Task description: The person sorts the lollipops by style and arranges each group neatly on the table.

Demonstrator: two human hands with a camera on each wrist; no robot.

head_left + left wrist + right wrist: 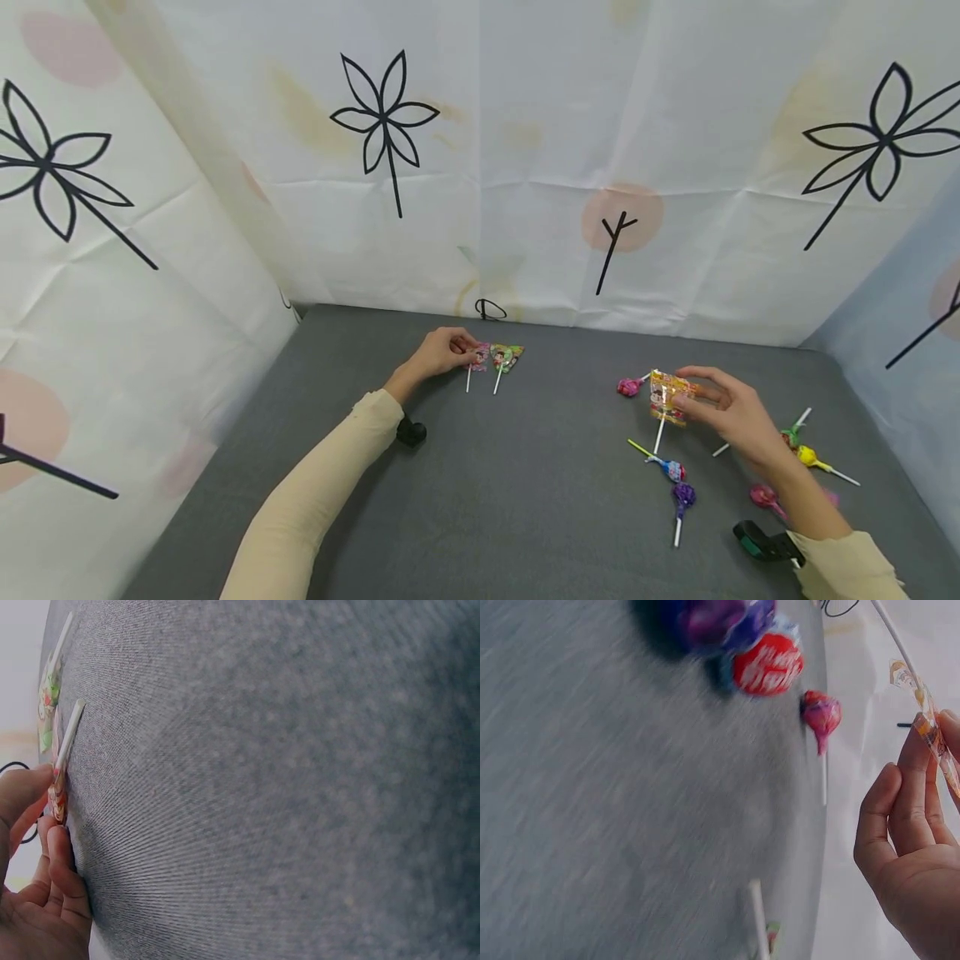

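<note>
At the far middle of the table, my left hand [444,352] pinches the edge of a flat lollipop in a pink wrapper [480,357], its white stick pointing towards me. Right beside it lies a flat lollipop in a green wrapper [507,358]. My right hand [738,412] holds a flat lollipop in an orange wrapper [667,397] above the table at the right, thumb and fingertips on the wrapper, stick hanging down. In the right wrist view, the orange wrapper [930,731] shows between thumb and fingers.
Around my right hand lie round lollipops: pink [628,387], blue [673,471], purple [684,495], yellow [807,456], green [790,437] and a dark pink one [763,496] partly behind the forearm. A patterned cloth [525,250] hangs behind the grey table [487,500].
</note>
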